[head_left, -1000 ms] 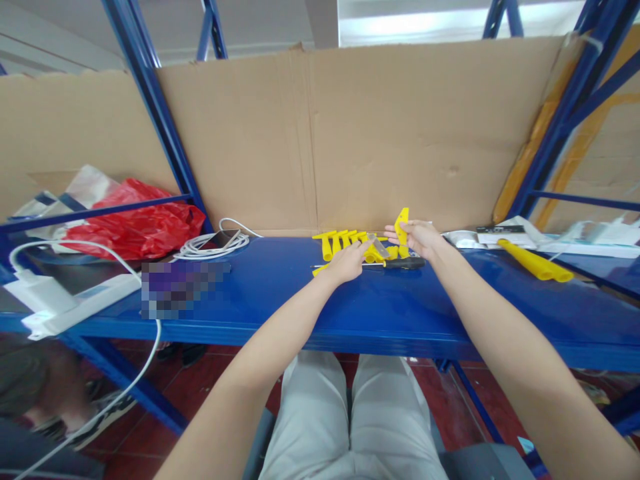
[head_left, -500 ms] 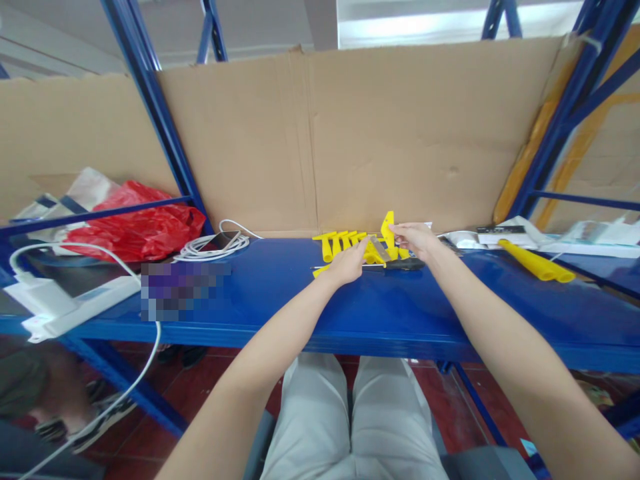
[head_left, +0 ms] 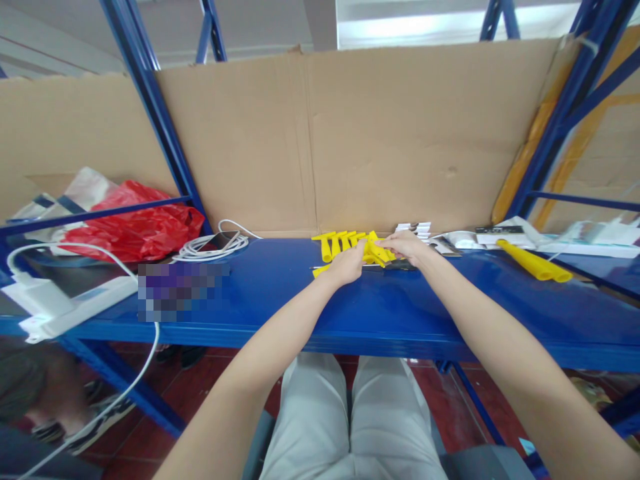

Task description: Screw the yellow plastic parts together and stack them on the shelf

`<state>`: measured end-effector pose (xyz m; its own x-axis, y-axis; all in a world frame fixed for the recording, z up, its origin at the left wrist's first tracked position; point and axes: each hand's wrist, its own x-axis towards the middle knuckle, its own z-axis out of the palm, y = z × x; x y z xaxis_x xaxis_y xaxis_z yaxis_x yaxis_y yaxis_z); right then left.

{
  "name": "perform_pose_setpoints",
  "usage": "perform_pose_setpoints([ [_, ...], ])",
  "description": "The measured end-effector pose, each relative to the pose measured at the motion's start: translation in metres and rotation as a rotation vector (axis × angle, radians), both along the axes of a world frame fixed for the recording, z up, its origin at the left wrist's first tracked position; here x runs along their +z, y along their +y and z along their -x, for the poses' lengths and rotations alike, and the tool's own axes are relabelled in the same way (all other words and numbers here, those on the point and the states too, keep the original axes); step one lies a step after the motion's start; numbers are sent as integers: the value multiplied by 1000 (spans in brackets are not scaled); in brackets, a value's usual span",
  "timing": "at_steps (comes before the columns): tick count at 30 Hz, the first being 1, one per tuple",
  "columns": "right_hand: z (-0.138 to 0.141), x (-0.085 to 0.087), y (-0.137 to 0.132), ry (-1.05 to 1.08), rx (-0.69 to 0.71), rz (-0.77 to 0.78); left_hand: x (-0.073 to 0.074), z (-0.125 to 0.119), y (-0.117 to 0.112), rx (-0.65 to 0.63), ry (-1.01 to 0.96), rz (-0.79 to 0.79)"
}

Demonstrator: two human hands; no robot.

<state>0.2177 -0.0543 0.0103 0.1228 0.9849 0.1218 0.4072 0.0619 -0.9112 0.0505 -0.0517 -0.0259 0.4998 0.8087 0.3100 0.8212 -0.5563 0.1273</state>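
Observation:
My left hand is closed at the near left side of a yellow plastic scraper handle. From the right, my right hand pinches a flat yellow part at the same spot, so the two hands nearly meet. Fingers and yellow plastic hide the metal blade that showed there earlier. Just beyond my left hand, several yellow T-shaped scraper handles lie in a row. A screwdriver with a black handle lies crosswise below the hands, its thin shaft partly covered by my left hand.
Grey-white blades or packets lie behind my right hand. Yellow tubes are at the right. At left are a coiled white cable, a red plastic bag and a power strip. Cardboard stands behind the blue shelf.
My right hand has come down and left, bringing the upright yellow part onto the piece at my left hand and covering the blade. My left hand has barely moved.

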Motion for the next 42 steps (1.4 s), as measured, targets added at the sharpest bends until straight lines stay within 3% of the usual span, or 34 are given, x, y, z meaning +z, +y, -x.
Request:
perform_pose_setpoints([
  [10,6,-1,-3,-42,-92,1,-2,1,2,-24,-19,-5],
  [17,3,-11,6,-89,-98,-111,-8,4,9,-155,-41,-135],
  [22,3,-11,9,-73,-105,-136,-4,3,7,-128,-21,-175],
  [28,-6,-8,11,52,24,7,1,2,1,-61,-4,-196],
  [36,-8,-6,10,181,195,63,0,3,2,-96,36,-216],
  [39,-22,-5,16,61,97,25,0,2,3,-102,50,-214],
  [42,-51,-9,27,-293,-145,-131,-1,1,3,-111,50,-207],
])
